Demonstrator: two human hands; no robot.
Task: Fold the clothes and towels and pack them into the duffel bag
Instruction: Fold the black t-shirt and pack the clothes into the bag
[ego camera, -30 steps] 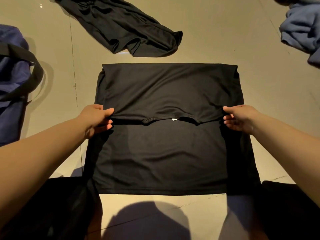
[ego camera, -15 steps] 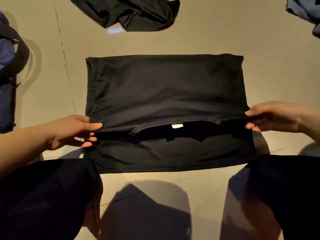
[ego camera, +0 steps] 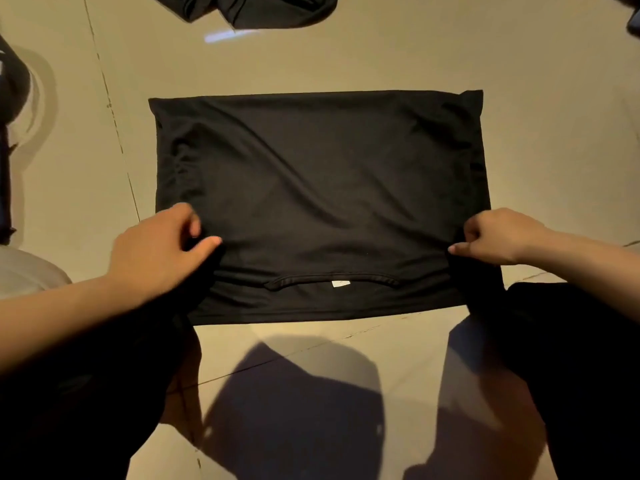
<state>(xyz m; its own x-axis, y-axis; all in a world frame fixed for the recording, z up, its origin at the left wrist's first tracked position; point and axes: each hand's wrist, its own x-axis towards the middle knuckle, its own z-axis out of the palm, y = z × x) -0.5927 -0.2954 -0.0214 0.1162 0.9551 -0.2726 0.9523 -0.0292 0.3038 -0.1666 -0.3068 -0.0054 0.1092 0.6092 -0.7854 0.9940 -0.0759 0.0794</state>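
**Fold carried down to near hem**

Folded top half of black shirt (ego camera: 318, 188) now reaches almost to the near hem, where half a second ago it stopped well short; collar and white tag (ego camera: 340, 283) sit just above that hem; shirt lies flat on the tan floor (ego camera: 381, 57) between the knees. Left hand (ego camera: 162, 244) pinches the left fold edge, fingers curled; right hand (ego camera: 498, 235) pinches the right edge likewise. Second black garment (ego camera: 256, 8) lies crumpled beyond; dark strap (ego camera: 14, 81) at far left.
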